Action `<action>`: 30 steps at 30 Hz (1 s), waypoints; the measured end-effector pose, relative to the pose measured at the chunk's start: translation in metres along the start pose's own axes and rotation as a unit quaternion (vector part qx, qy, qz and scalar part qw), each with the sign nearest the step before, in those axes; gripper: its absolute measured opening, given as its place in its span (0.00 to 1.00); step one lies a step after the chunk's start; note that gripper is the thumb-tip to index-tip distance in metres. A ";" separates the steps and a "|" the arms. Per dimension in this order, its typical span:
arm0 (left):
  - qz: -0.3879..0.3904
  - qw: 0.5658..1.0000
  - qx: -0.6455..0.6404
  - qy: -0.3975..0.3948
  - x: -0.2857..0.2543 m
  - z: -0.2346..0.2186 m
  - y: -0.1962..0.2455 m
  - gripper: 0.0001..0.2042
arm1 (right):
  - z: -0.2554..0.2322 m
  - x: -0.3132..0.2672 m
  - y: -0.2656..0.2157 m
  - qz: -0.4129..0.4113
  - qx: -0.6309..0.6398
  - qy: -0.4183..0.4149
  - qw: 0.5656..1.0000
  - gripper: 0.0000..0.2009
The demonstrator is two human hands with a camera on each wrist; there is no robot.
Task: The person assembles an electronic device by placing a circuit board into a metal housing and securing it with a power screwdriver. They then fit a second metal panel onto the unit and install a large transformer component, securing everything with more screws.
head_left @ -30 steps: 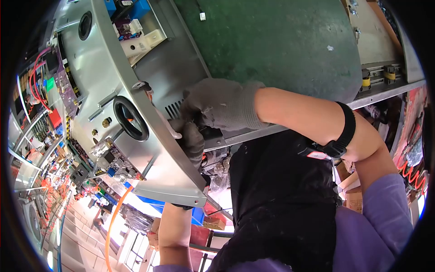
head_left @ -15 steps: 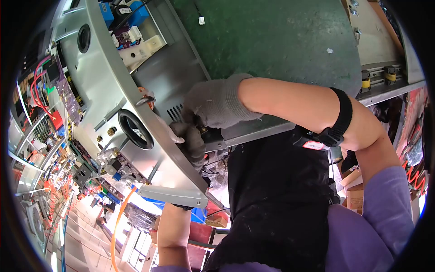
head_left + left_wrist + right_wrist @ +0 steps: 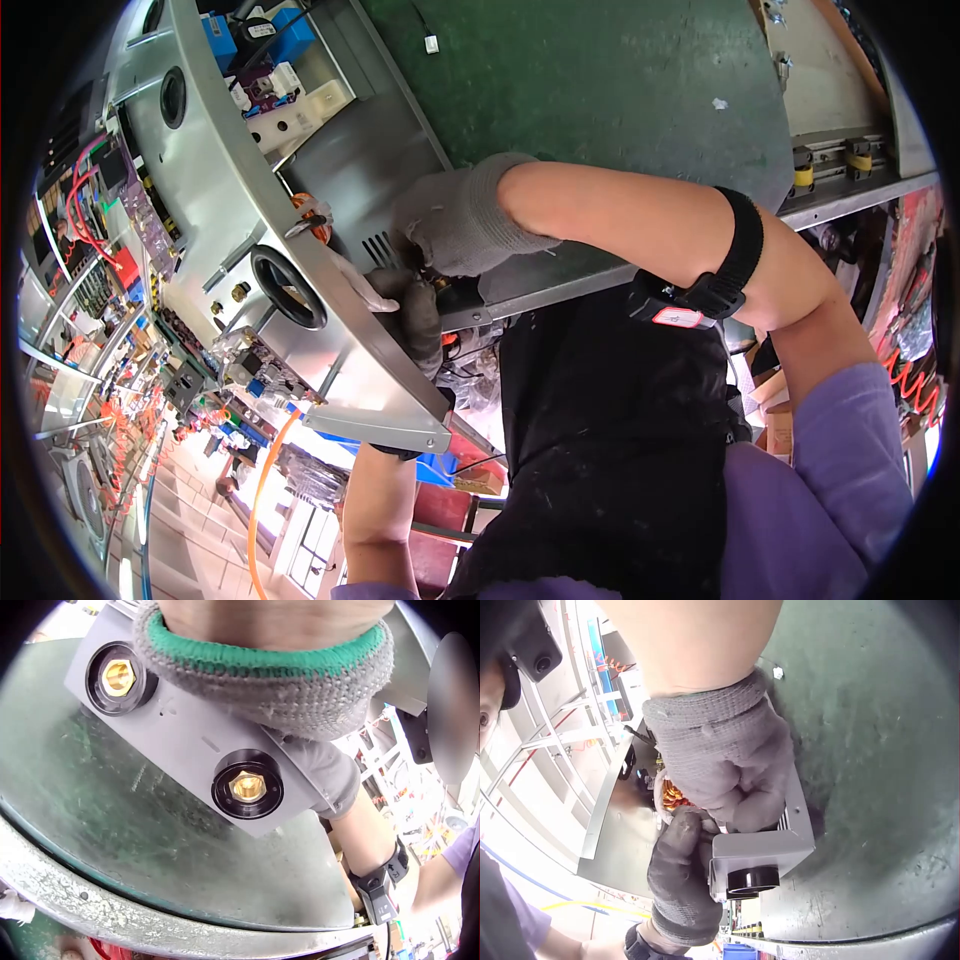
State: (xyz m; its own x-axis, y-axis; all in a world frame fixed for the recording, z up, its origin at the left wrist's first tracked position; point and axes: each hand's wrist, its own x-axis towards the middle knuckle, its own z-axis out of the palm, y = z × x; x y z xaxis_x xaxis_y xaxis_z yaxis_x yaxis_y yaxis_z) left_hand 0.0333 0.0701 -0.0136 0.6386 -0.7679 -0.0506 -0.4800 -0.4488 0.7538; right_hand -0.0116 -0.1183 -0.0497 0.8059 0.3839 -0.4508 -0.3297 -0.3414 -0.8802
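A sheet-metal case [image 3: 352, 150] with vent slots lies on the green table, a tall metal side panel [image 3: 230, 200] along it. My gloved right hand [image 3: 450, 215] reaches down into its near corner, fingers curled in the right wrist view. Close against it is my gloved left hand [image 3: 418, 315], behind the panel, fingertips meeting the right hand's. A small brass piece [image 3: 442, 284] shows beside the fingers. What they grip is hidden, so I cannot tell. On the case's outer face, the left wrist view shows two black round fittings [image 3: 270, 804] with brass hex centres.
A copper-orange coil [image 3: 318, 216] and a white sleeve [image 3: 365, 285] sit by the panel. Circuit boards and blue parts [image 3: 292, 35] fill the case's far end. A black ring [image 3: 290, 288] is set in the panel. An orange hose [image 3: 262, 500] hangs below.
The case and panel have shifted slightly left in the head view, and the coil shows more fully. My right hand and forearm have moved left, staying at the same corner beside the left hand.
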 end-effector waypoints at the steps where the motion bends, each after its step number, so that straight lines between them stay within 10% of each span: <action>1: 0.007 0.999 -0.035 -0.014 -0.001 -0.002 -0.002 0.08 | 0.003 0.003 0.004 -0.002 0.026 0.011 1.000 0.14; 7: 0.005 0.997 0.013 -0.072 0.007 -0.010 0.006 0.07 | 0.005 0.006 0.004 -0.118 -0.265 0.014 0.957 0.10; 11: 0.013 0.994 0.043 -0.097 0.008 -0.013 0.005 0.07 | -0.010 -0.013 -0.009 -0.034 -0.106 -0.003 0.994 0.10; 13: 0.019 0.993 0.065 -0.097 0.011 -0.011 0.014 0.07 | -0.009 0.000 0.003 -0.214 -0.413 -0.040 0.884 0.11; 17: 0.026 0.986 0.094 -0.134 0.011 -0.016 0.013 0.06 | -0.002 0.000 0.004 -0.137 -0.291 0.000 0.947 0.11; 20: 0.042 0.990 0.095 -0.099 0.012 -0.011 0.010 0.07 | -0.012 -0.021 -0.006 -0.191 -0.445 -0.083 0.871 0.11; 21: 0.055 0.989 0.114 -0.078 0.010 -0.008 0.010 0.06 | -0.006 -0.022 -0.002 -0.136 -0.240 -0.012 0.961 0.11; 23: 0.067 0.987 0.133 -0.058 0.009 -0.005 0.011 0.06 | -0.002 -0.023 0.001 -0.071 -0.020 0.060 0.995 0.11; 30: 0.017 0.992 0.108 -0.059 0.013 -0.004 0.021 0.13 | 0.002 0.009 -0.001 -0.115 -0.299 0.002 0.947 0.13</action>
State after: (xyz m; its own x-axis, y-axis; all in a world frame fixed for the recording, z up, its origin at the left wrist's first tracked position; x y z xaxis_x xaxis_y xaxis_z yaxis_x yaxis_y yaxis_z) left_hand 0.0339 0.0528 0.0042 0.5510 -0.8268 -0.1134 -0.6261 -0.4994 0.5988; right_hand -0.0051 -0.1130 -0.0535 0.8244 0.5052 -0.2552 0.1917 -0.6735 -0.7139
